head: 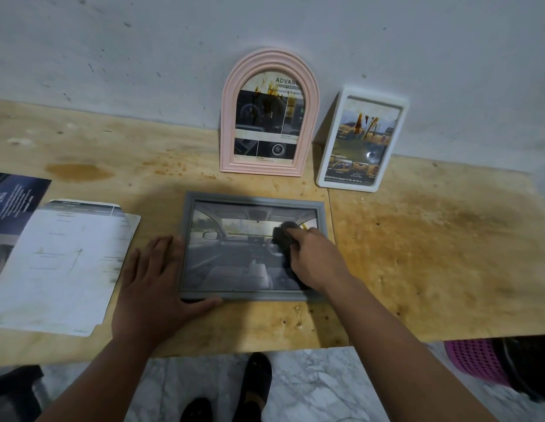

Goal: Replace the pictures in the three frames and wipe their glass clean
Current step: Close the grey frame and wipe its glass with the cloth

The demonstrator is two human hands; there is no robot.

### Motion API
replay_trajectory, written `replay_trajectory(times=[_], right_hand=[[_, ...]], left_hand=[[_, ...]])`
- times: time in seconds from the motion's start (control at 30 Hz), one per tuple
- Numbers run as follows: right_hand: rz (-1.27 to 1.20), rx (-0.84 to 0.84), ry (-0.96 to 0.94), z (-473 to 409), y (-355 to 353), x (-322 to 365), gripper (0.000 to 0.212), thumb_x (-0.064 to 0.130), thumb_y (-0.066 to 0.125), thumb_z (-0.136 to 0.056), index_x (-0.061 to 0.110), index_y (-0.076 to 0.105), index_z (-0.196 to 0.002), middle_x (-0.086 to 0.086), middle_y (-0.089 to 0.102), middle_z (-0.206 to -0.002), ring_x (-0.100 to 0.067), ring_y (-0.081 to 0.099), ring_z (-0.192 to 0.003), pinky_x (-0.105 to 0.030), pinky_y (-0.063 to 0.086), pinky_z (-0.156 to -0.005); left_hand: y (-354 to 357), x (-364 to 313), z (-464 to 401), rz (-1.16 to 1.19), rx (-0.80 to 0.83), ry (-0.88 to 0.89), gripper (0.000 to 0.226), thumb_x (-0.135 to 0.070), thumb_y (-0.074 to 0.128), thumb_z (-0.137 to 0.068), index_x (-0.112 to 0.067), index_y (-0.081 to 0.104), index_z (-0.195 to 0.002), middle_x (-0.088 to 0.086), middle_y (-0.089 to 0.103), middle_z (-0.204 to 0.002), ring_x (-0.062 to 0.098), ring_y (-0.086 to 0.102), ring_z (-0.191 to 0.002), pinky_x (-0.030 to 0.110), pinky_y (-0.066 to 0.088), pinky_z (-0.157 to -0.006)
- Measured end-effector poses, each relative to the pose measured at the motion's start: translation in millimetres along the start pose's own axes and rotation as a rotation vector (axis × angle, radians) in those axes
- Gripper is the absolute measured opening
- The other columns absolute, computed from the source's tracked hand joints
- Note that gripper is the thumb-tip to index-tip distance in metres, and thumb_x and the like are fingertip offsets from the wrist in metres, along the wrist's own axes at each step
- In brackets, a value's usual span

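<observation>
Fingers point(161, 254) of my left hand point(155, 287) lie straight and slightly spread, flat on the table point(417, 254) against the left edge of the grey frame point(253, 248), with the thumb stretched along its near rail. My right hand point(313, 257) is curled round a dark cloth point(284, 233), gripping it and pressing it on the glass over the right part of the picture, which shows a car interior. That frame lies flat, near the middle of the table, glass up. Beyond it, at the far edge, two more frames lean upright against the wall point(143, 56): an arched pink frame point(269, 112) and, just to its right, a white frame point(362, 141). Both have brownish drips and smears on their glass, over car brochure pictures. To the left of the grey frame lie loose sheets: a pale printed sheet point(61, 266) with yellowish stains, overlapping a dark blue sheet point(15, 196) at the far left edge. Brown stains and spatters mark the tabletop, one patch at the left and a broader one at the right. Below the near edge I see marbled floor point(310, 385), my dark shoes point(256, 379) and, to the right under the table, a pink basket point(478, 360).
</observation>
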State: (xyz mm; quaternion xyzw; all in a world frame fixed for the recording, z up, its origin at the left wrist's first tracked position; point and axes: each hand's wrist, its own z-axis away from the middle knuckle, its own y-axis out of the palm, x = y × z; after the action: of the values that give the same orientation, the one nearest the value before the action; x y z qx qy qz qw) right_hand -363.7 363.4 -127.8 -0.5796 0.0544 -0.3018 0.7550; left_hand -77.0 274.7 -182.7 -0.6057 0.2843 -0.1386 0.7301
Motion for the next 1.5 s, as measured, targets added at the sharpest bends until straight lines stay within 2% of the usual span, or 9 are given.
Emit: replay_trajectory(times=[0.3, 0.47, 0.73, 0.87, 1.0, 1.1, 1.2, 1.3, 1.5], right_hand=[[-0.085, 0.318, 0.026, 25, -28, -3, 0.043, 0.017, 0.047, -0.098, 0.028, 0.062, -0.137, -0.009, 0.069, -0.117, -0.025, 0.066, -0.091, -0.036, 0.057, -0.075], [-0.130, -0.042, 0.056, -24, -31, 3, 0.042, 0.020, 0.048, -0.101, 0.024, 0.057, -0.143, -0.016, 0.063, -0.132, -0.035, 0.064, -0.109, -0.039, 0.054, -0.091], [-0.003, 0.020, 0.024, -1, -5, -4, 0.043, 0.025, 0.042, -0.105, 0.024, 0.050, -0.148, -0.014, 0.056, -0.123, -0.035, 0.061, -0.102, -0.037, 0.048, -0.079], [-0.027, 0.067, -0.002, 30, -3, -8, 0.044, 0.024, 0.042, -0.106, 0.024, 0.049, -0.149, -0.012, 0.056, -0.123, -0.033, 0.061, -0.103, -0.038, 0.051, -0.085], [-0.029, 0.244, 0.007, 42, -12, -10, 0.042, 0.022, 0.043, -0.105, 0.023, 0.054, -0.146, -0.012, 0.059, -0.132, -0.029, 0.062, -0.103, -0.037, 0.053, -0.084], [-0.105, 0.430, 0.045, 29, -32, -13, 0.040, 0.018, 0.047, -0.103, 0.025, 0.061, -0.140, -0.007, 0.066, -0.117, -0.022, 0.064, -0.093, -0.032, 0.053, -0.077], [-0.284, 0.234, 0.121, 5, -45, -16, 0.039, 0.016, 0.052, -0.102, 0.025, 0.063, -0.138, -0.008, 0.069, -0.116, -0.025, 0.066, -0.098, -0.030, 0.052, -0.081], [-0.228, -0.042, 0.136, -17, -36, -14, 0.043, 0.019, 0.051, -0.102, 0.022, 0.056, -0.144, -0.013, 0.067, -0.128, -0.031, 0.066, -0.107, -0.033, 0.053, -0.088], [-0.113, -0.046, 0.148, -17, -13, -10, 0.044, 0.023, 0.043, -0.102, 0.022, 0.055, -0.144, -0.016, 0.063, -0.126, -0.036, 0.064, -0.103, -0.043, 0.057, -0.087]], left_hand=[[-2, 2, 1, -0.004, 0.002, 0.000, 0.133, -0.103, 0.040, -0.066, -0.012, 0.027, -0.161, 0.015, 0.031, -0.164, 0.031, 0.023, -0.156, 0.054, 0.016, -0.127], [-2, 2, 2, 0.000, 0.001, 0.009, 0.132, -0.103, 0.040, -0.067, -0.014, 0.024, -0.162, 0.014, 0.029, -0.166, 0.031, 0.021, -0.157, 0.053, 0.014, -0.128], [-3, 1, 2, 0.001, -0.006, 0.009, 0.131, -0.103, 0.040, -0.067, -0.013, 0.025, -0.162, 0.013, 0.028, -0.166, 0.030, 0.021, -0.157, 0.053, 0.015, -0.128], [-4, 0, 3, -0.003, -0.009, 0.010, 0.132, -0.102, 0.042, -0.067, -0.011, 0.027, -0.161, 0.014, 0.030, -0.164, 0.032, 0.024, -0.155, 0.054, 0.017, -0.127], [-3, 1, 2, 0.005, -0.004, 0.003, 0.133, -0.103, 0.040, -0.066, -0.012, 0.028, -0.161, 0.014, 0.031, -0.165, 0.032, 0.024, -0.155, 0.054, 0.017, -0.127], [-3, 1, 2, 0.004, 0.002, 0.005, 0.133, -0.103, 0.040, -0.066, -0.011, 0.027, -0.161, 0.014, 0.030, -0.165, 0.032, 0.023, -0.156, 0.054, 0.017, -0.127], [-2, 2, 2, 0.008, 0.003, 0.007, 0.133, -0.103, 0.042, -0.066, -0.012, 0.027, -0.161, 0.014, 0.030, -0.165, 0.031, 0.021, -0.156, 0.054, 0.017, -0.127], [0, 2, 2, 0.014, -0.004, 0.003, 0.133, -0.103, 0.043, -0.065, -0.013, 0.027, -0.162, 0.013, 0.029, -0.166, 0.030, 0.020, -0.157, 0.053, 0.015, -0.128], [-2, 1, 1, 0.021, -0.005, 0.002, 0.132, -0.103, 0.041, -0.066, -0.015, 0.025, -0.162, 0.012, 0.029, -0.166, 0.029, 0.020, -0.157, 0.053, 0.014, -0.128]])
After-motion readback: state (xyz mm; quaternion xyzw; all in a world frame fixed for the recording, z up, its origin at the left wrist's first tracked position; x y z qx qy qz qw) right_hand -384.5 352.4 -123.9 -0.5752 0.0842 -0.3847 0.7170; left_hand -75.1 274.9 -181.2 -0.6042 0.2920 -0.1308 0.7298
